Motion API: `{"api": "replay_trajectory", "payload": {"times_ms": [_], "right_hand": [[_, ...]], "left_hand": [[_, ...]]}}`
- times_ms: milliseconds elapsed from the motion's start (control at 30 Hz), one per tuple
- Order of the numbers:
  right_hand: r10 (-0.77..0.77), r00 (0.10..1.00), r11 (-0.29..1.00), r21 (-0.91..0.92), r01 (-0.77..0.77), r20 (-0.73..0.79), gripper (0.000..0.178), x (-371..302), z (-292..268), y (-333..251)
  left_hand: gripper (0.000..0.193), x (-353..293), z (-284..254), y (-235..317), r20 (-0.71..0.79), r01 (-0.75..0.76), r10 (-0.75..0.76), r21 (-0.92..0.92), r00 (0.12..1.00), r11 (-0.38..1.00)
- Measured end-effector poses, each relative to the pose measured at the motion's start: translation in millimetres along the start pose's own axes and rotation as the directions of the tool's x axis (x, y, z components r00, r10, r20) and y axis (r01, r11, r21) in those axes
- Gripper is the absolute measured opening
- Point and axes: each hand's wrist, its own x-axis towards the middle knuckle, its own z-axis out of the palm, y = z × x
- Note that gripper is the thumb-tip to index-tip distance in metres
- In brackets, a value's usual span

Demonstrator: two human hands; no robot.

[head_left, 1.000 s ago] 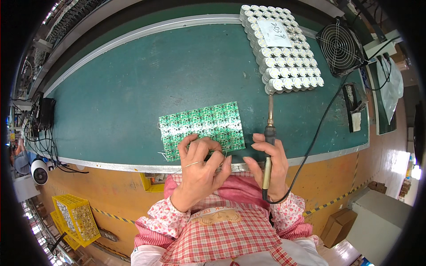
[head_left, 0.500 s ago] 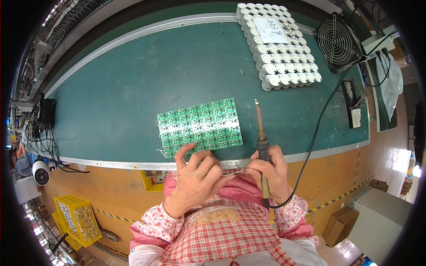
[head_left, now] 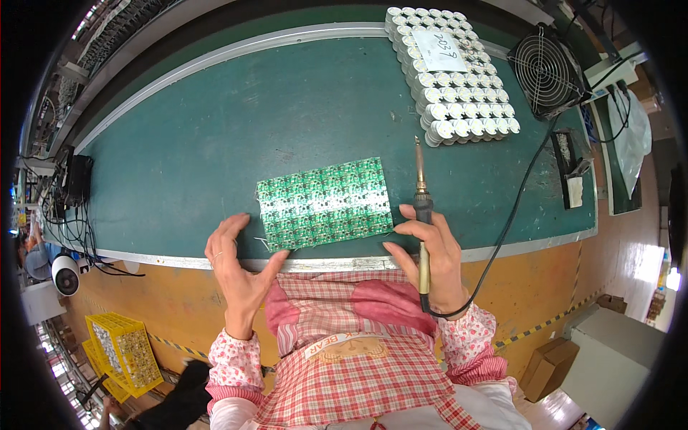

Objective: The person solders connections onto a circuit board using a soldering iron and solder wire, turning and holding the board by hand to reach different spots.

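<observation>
A green circuit board panel (head_left: pixel 322 203), packed with small parts, lies slightly tilted near the front edge of the bench. My left hand (head_left: pixel 240 265) is spread open at its lower left corner, the thumb close to the bottom edge. A thin pale line crosses a finger of that hand, too small to name. To the right of the panel, my right hand (head_left: pixel 441 261) carries a soldering iron (head_left: pixel 423 209) against its fingers, the metal tip pointing away from me. My right thumb and forefinger are apart, near the panel's lower right corner.
Stacked white-topped cylinders (head_left: pixel 459 93) with a paper label stand at the back right, beside a black fan (head_left: pixel 545 68). The iron's black cord (head_left: pixel 509 215) runs up the right side. A small black tray (head_left: pixel 570 168) lies near the right edge of the green bench (head_left: pixel 179 158).
My left hand has moved left and opened from its curled hold. My right hand has risen with the iron, thumb now spread. The wire between my hands no longer shows there.
</observation>
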Motion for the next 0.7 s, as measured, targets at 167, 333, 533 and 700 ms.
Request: {"api": "replay_trajectory", "payload": {"times_ms": [167,333,533,700], "right_hand": [[-0.008,0.998,0.999,0.050,0.005,0.063,0.046,11,5,-4],[0.019,0.995,0.993,0.113,-0.030,0.097,0.053,15,9,-5],[0.006,1.000,0.995,0.100,-0.009,0.025,0.051,16,13,-4],[0.006,1.000,0.995,0.104,-0.006,0.001,0.050,16,12,-6]], "left_hand": [[0.077,8,-2,-1,0.118,-0.074,0.063,0.088,0.991,0.993],[0.071,8,4,-4,0.101,-0.085,0.076,0.086,0.992,0.993],[0.068,8,5,-4,0.094,-0.068,0.070,-0.024,0.993,0.997],[0.066,7,4,-3,0.069,-0.060,0.065,-0.074,0.996,0.995]]}}
